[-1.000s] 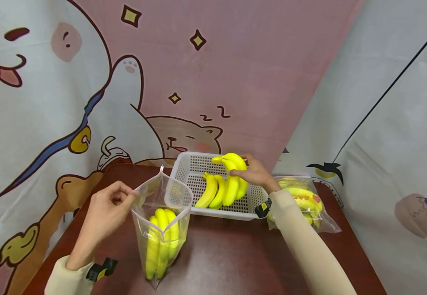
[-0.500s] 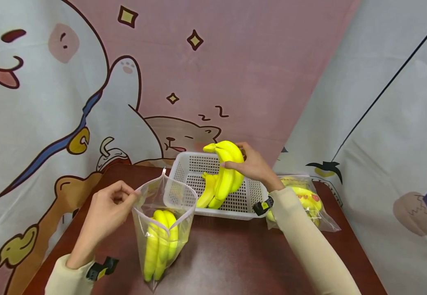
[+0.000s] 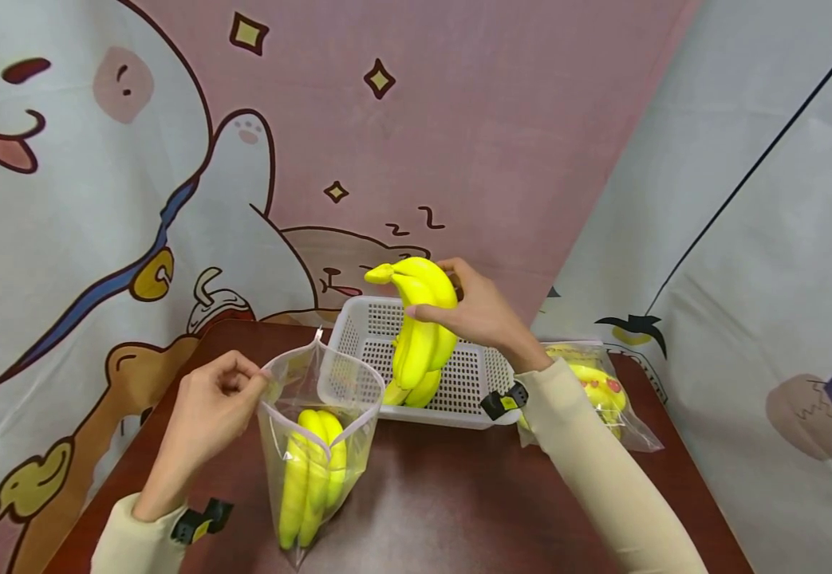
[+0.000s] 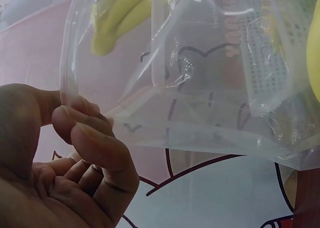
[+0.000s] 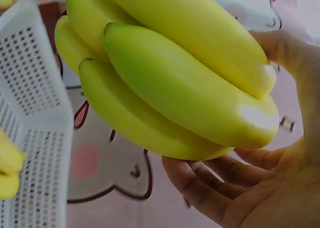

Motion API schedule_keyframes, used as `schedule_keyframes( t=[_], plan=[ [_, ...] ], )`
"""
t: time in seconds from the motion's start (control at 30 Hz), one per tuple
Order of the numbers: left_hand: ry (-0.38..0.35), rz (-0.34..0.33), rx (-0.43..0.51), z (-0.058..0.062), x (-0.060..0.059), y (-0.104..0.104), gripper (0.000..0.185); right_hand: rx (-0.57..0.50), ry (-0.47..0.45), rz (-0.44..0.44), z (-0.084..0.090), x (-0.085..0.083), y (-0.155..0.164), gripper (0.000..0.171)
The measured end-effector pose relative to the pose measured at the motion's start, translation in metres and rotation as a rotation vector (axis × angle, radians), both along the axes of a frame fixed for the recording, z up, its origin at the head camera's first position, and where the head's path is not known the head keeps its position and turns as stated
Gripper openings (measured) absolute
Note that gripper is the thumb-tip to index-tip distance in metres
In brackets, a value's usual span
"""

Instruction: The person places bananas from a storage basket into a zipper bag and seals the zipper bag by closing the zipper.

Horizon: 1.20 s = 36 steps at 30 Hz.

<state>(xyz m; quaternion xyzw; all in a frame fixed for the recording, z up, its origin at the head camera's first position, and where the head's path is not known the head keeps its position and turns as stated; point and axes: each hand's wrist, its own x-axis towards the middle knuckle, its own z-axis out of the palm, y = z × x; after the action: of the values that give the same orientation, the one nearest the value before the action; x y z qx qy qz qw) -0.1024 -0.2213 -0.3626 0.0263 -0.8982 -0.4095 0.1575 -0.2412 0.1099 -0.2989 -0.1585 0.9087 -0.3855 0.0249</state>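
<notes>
My left hand [image 3: 214, 406] pinches the rim of a clear zip bag [image 3: 365, 383] between thumb and fingertips. The bag's mouth gapes wide, and a bunch of bananas [image 3: 315, 470] stands inside it. In the left wrist view the thumb and fingers [image 4: 100, 143] nip the bag's edge. My right hand [image 3: 476, 307] grips another bunch of bananas [image 3: 423, 319], raised over the white basket [image 3: 473, 414] with its stem pointing left. From the right wrist view, the thumb and fingers lie on opposite sides of that bunch [image 5: 185, 83].
More yellow bananas [image 3: 396, 394] lie in the basket, partly hidden behind the raised bunch. A filled clear bag [image 3: 602, 391] of bananas lies to the right on the brown table [image 3: 444, 502]. A cartoon-printed cloth [image 3: 494, 119] hangs behind the table.
My right hand has lifted its banana bunch up and leftward over the basket. The left hand stays nearly still at the bag's rim, and the bag's mouth has widened slightly.
</notes>
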Motion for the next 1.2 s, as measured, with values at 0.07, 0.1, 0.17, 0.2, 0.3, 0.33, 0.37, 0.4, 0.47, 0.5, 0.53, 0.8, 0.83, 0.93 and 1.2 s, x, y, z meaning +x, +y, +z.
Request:
schedule_keyframes(
  t=[0.07, 0.1, 0.17, 0.2, 0.3, 0.33, 0.37, 0.4, 0.47, 0.5, 0.53, 0.8, 0.83, 0.93, 1.2],
  plan=[
    [0.002, 0.004, -0.002, 0.0, 0.001, -0.001, 0.008, 0.002, -0.001, 0.006, 0.007, 0.005, -0.007, 0.091],
    [0.002, 0.005, -0.001, 0.0, 0.001, -0.002, 0.008, 0.002, -0.001, 0.013, 0.011, 0.008, -0.011, 0.091],
    [0.002, 0.006, 0.001, 0.0, 0.002, -0.003, 0.009, -0.002, -0.002, 0.022, 0.017, 0.012, -0.018, 0.09],
    [0.001, 0.004, 0.003, 0.0, 0.003, -0.003, 0.009, -0.004, -0.001, 0.022, 0.019, 0.014, -0.021, 0.089],
    [-0.004, -0.001, 0.012, -0.001, 0.004, -0.005, 0.009, -0.004, 0.013, 0.035, 0.027, 0.018, -0.03, 0.086],
    [-0.005, -0.001, 0.013, -0.001, 0.004, -0.005, 0.009, -0.005, 0.02, 0.038, 0.029, 0.02, -0.033, 0.085],
    [-0.006, -0.003, 0.013, -0.001, 0.004, -0.006, 0.009, -0.004, 0.027, 0.041, 0.031, 0.022, -0.035, 0.085],
    [-0.007, -0.003, 0.014, -0.001, 0.004, -0.006, 0.009, -0.005, 0.032, 0.043, 0.033, 0.023, -0.038, 0.085],
    [-0.008, -0.001, 0.012, -0.001, 0.005, -0.007, 0.01, -0.01, 0.047, 0.051, 0.038, 0.026, -0.043, 0.084],
    [-0.009, 0.0, 0.011, -0.001, 0.005, -0.008, 0.01, -0.012, 0.055, 0.053, 0.04, 0.028, -0.045, 0.084],
    [-0.01, 0.0, 0.011, -0.001, 0.005, -0.008, 0.01, -0.013, 0.062, 0.056, 0.042, 0.03, -0.048, 0.084],
    [-0.03, 0.015, 0.023, -0.001, 0.007, -0.011, 0.012, -0.021, 0.088, 0.074, 0.055, 0.043, -0.066, 0.085],
    [-0.029, 0.016, 0.023, -0.001, 0.006, -0.011, 0.011, -0.024, 0.084, 0.073, 0.056, 0.045, -0.068, 0.085],
    [-0.024, 0.012, 0.03, -0.001, 0.006, -0.012, 0.01, -0.022, 0.064, 0.084, 0.058, 0.047, -0.075, 0.087],
    [-0.048, -0.008, 0.051, -0.002, 0.006, -0.012, 0.01, 0.076, 0.018, 0.134, 0.039, 0.06, -0.099, 0.089]
  ],
)
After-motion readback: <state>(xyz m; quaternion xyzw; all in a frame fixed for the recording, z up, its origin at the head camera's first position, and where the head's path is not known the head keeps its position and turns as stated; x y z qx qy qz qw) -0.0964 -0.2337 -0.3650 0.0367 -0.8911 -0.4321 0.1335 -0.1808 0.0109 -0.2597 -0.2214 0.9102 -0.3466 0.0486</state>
